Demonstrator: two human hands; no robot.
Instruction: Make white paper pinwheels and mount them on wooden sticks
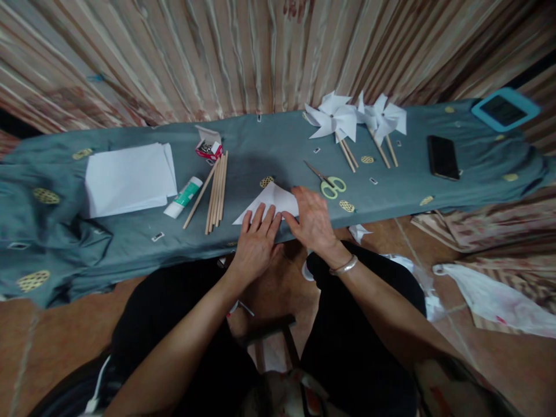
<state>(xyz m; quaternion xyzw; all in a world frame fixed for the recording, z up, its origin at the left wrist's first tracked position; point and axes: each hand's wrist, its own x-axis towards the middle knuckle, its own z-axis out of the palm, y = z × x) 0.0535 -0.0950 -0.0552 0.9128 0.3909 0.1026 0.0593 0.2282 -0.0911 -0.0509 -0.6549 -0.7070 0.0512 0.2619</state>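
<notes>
A white sheet of paper folded into a triangle [274, 197] lies at the front edge of the cloth-covered table. My left hand [256, 240] rests flat on its lower edge with the fingers stretched out. Against the triangle's right end lies my right hand [313, 220], fingers extended and thumb apart, covering that corner. A pair of scissors with light green handles [332, 186] lies just beyond my right hand. To the left of the paper are several wooden sticks [216, 197] and a green-and-white glue stick [184, 198].
A stack of white paper [130, 179] and an open red box of small metal pins [209, 145] lie on the left. Paper pinwheels [333, 117] on sticks stand at the back right, near a black phone [442, 157] and a blue-framed device [504, 110]. A curtain [243, 58] hangs behind.
</notes>
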